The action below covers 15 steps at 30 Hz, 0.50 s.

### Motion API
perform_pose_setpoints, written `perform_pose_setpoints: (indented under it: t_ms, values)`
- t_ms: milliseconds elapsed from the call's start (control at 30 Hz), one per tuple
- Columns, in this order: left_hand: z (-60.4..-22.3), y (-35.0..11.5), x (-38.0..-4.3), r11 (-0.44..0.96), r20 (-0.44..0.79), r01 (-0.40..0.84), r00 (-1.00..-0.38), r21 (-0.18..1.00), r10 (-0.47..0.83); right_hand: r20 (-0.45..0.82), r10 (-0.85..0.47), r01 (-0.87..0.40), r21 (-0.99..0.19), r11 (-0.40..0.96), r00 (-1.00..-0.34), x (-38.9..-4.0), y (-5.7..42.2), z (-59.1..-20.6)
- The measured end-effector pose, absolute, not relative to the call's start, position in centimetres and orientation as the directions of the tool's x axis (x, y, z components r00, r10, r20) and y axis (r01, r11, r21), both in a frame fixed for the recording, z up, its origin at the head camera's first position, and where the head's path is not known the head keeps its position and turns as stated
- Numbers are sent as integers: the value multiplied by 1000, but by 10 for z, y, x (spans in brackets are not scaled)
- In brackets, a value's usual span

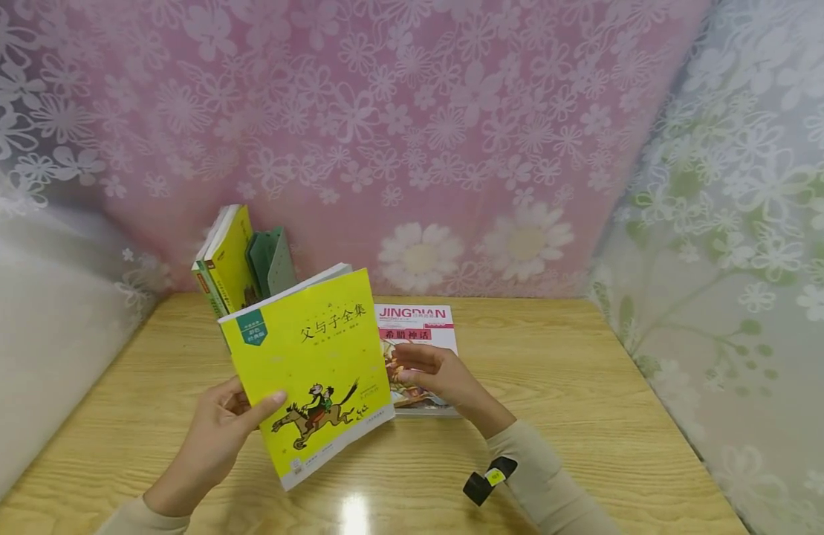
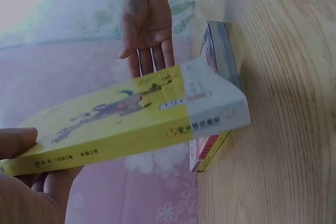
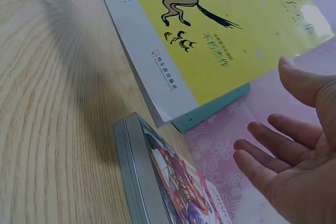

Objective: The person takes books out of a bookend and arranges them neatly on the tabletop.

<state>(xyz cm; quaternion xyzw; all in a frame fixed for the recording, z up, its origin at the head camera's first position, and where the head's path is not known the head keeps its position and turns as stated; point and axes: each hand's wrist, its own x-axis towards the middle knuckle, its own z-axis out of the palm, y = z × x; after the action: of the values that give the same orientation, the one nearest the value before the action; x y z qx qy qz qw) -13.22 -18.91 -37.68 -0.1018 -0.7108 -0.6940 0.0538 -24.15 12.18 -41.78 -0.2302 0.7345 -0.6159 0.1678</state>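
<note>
A yellow paperback book (image 1: 325, 357) with a horse-and-riders drawing is held up above the table, its cover toward me. My left hand (image 1: 218, 431) grips it by the spine side, thumb on the front cover and fingers behind. To the right of the book, my right hand (image 1: 445, 375) has its fingers extended and holds nothing; in the right wrist view its fingertips (image 3: 254, 127) are apart from the cover. Behind that hand, a book with a white and pink cover (image 1: 418, 316) lies on the table, partly hidden by the hand and the yellow book.
At the back left, yellow-covered books (image 1: 231, 256) stand upright beside a green bookend (image 1: 274, 260). The wooden table (image 1: 552, 357) ends at a pink floral curtain (image 1: 412, 134). A black strap (image 1: 490, 481) hangs at my right wrist.
</note>
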Motion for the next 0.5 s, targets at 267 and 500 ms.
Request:
perform_pose_setpoints:
  t_ms: [267,500]
  values:
    - [-378,-178,-139,-56,258,252,-937,966,234,1,-555,-70,-992,102,-832,-236,121,-414]
    - [-380,-172,-149,-66,252,244,-914,968,318,-10,-577,-49,-995,85,-817,-235,127,-416]
